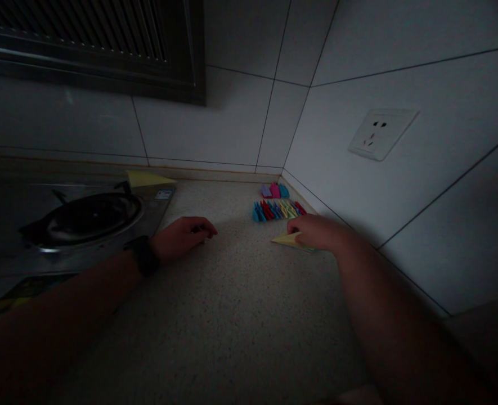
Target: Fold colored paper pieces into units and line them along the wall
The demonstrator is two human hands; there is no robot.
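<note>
My right hand is closed on a piece of yellow folded paper with a pointed tip, low over the counter near the right wall. Its fingers partly cover the paper. Just behind it stands a row of coloured clothespins in blue, red, yellow and other colours. Farther back lie small purple, pink and teal pieces, too small to name surely. My left hand, with a dark watch on the wrist, rests low over the counter beside the stove. Its fingers are loosely bent, a gap shows inside them, and nothing is visible in them.
A gas stove with a black burner is at left. Another yellow folded paper lies at its back edge. A range hood hangs above. The right tiled wall carries a power socket. The speckled counter spreads in front. Lighting is dim.
</note>
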